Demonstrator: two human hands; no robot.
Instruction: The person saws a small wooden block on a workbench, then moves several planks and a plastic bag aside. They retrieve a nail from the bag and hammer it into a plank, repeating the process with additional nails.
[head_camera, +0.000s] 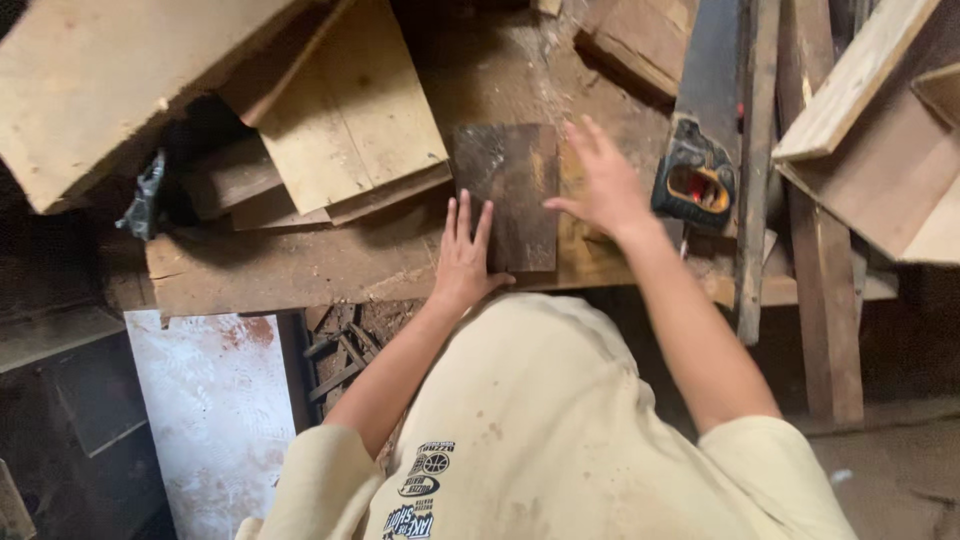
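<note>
The dark wooden board (508, 195) lies flat on the rough workbench (300, 265), its long axis running from six to twelve o'clock, straight away from the person. The left hand (465, 255) rests open, fingers spread, at the board's seven o'clock corner, palm down and touching its left edge. The right hand (600, 185) is open too, fingers splayed, at the board's three o'clock edge, thumb reaching toward it. Both hands are close; neither grips. A handsaw (700, 175) lies at three o'clock beyond the right hand, and pale plywood offcuts (350, 120) lie at ten o'clock.

Handsaw (697, 178) on bench (black-yellow handle); pale boards (345, 120) stacked left; white panel (215, 410) below.
</note>
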